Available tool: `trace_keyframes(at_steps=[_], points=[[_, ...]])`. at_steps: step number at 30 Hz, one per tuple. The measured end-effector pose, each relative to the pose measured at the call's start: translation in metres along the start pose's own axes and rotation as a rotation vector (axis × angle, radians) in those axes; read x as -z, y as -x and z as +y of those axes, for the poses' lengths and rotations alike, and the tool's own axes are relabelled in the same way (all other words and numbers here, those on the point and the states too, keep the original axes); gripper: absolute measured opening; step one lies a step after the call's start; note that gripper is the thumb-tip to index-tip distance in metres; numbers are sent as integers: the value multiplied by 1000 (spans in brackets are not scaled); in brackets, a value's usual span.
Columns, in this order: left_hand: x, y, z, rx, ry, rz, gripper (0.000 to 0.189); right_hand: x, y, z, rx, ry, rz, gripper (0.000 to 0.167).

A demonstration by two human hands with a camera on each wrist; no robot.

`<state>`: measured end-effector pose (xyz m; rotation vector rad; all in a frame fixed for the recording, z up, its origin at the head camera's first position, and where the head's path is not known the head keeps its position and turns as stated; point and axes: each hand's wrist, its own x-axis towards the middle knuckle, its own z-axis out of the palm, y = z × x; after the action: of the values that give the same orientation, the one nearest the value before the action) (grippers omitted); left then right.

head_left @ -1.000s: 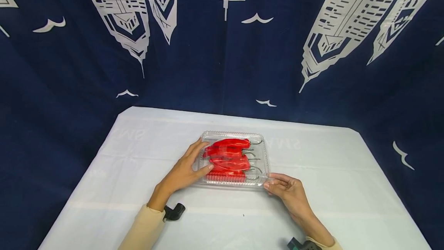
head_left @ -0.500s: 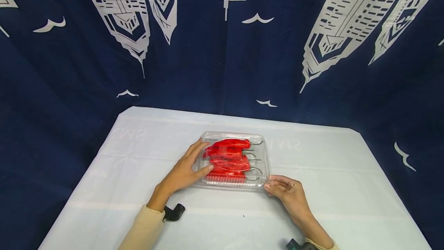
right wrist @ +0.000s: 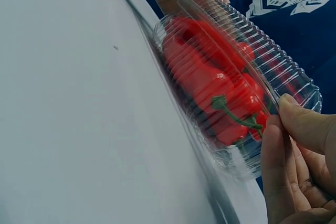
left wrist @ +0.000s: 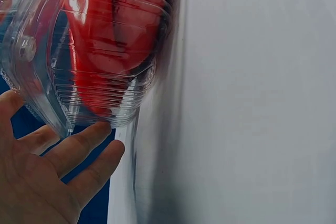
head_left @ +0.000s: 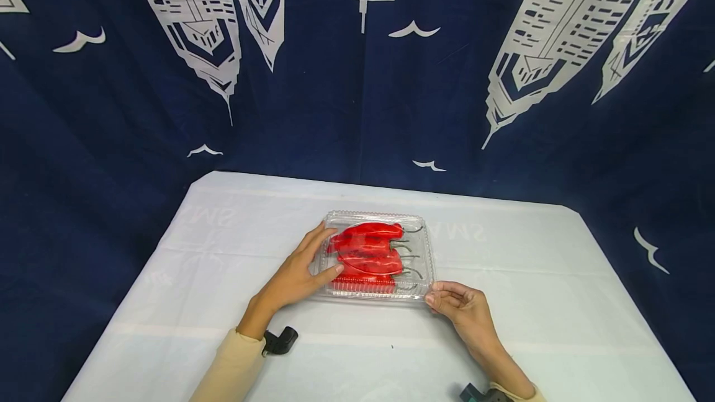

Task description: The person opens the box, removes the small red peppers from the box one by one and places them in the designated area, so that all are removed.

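Note:
A clear plastic clamshell container (head_left: 422, 265) sits on the white table with its lid down. Several red peppers (head_left: 371, 262) with green stems lie inside, stems toward the right. My left hand (head_left: 296, 275) rests against the container's left end, its fingers spread and fairly straight, the thumb near the front of the lid. In the left wrist view, some fingertips (left wrist: 104, 128) touch the ribbed end wall. With thumb and fingers, my right hand (head_left: 463, 312) pinches the rim at the front right corner; the right wrist view shows the thumb (right wrist: 304, 121) on that edge.
The white-covered table (head_left: 530, 265) extends around the container on all sides. Behind it hangs a dark blue cloth (head_left: 357, 110) printed with white buildings and birds. A black device (head_left: 281, 340) is worn on the left wrist, and another (head_left: 483, 394) on the right.

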<state>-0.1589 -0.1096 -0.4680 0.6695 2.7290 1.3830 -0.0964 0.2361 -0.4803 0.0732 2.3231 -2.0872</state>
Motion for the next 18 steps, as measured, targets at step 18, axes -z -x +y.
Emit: trace_keyframes(at_steps=[18], points=[[2,3,1,3,23,5,75,0,3,-1,1,5,-24,32]])
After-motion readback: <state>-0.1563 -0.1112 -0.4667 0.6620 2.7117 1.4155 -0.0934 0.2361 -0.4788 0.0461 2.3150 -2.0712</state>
